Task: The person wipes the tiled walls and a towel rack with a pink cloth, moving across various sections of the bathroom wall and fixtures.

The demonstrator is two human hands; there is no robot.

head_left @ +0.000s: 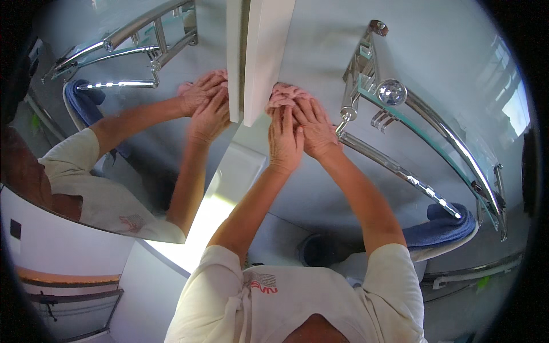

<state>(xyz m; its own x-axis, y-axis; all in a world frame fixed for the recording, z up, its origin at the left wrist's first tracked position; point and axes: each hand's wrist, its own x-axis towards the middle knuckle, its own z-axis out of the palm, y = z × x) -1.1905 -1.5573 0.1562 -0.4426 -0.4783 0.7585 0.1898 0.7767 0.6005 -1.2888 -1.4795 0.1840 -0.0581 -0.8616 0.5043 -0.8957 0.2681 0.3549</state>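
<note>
A crumpled pink cloth point(290, 91) is pressed against the pale wall beside the white edge of a mirror cabinet point(267, 51). My left hand point(286, 142) grips the cloth's lower left part, its fingers close together and pointing up. Right beside it and touching it, my right hand point(317, 128) presses on the cloth from the right, fingers bent over it. Both arms reach upward, and the palms are hidden. The mirror point(209, 157) on the left reflects both hands and the cloth.
A chrome-railed glass shelf point(437, 132) juts from the wall at right. Under it a towel bar point(394, 166) starts close to my right hand, with a blue towel point(440, 228) at its far end. A white ledge point(243, 157) lies below the cabinet; a dark bucket point(316, 250) stands lower.
</note>
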